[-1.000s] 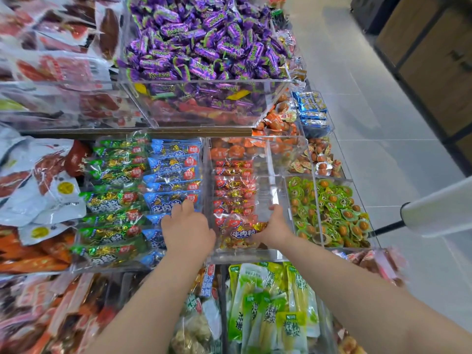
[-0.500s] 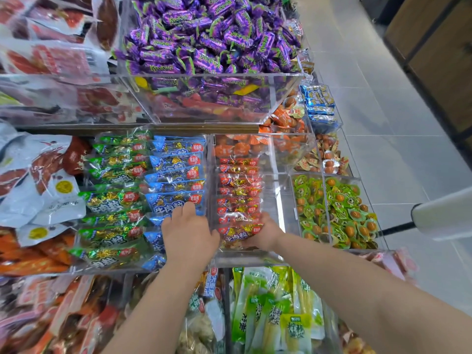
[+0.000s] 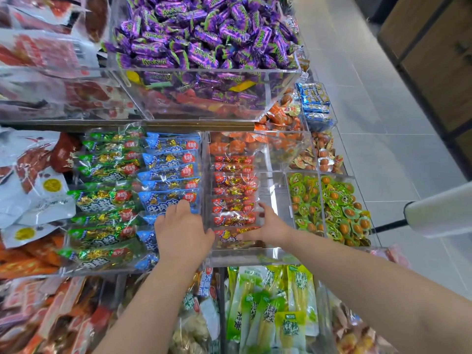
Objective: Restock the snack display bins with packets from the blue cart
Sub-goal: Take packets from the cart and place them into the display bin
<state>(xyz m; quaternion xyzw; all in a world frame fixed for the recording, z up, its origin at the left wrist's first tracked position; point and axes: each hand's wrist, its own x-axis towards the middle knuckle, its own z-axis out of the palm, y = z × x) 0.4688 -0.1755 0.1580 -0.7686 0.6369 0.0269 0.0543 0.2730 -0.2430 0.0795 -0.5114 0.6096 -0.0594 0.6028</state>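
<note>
my right hand sits inside the clear acrylic bin, fingers loosely apart and pressed against the front red packets, nudging rather than clamping; i can't tell if a packet is actually pinched under the palm. my left hand lies flat with fingers together on the blue packets next door, its thumb side against the divider between the two bins, gripping nothing that i can see. over the last second the right hand has slid from the bin's open right side in toward the red row and lower, and the front red packet now lies tucked down at the bin's front wall. i read that as squaring up the newly placed stock, so this bin looks nearly settled, though its right half is bare and could take more. the blue cart isn't in view, so i'd have to turn away for the next handful.

writing: the purple candies in the upper bin read "kpokaht". the green packets, blue and red ones all carry chinese characters, 牛肉粒 on the front of the blue, with a round red badge on each. the yellow-green pouches below show chinese text too small for me to read
</note>
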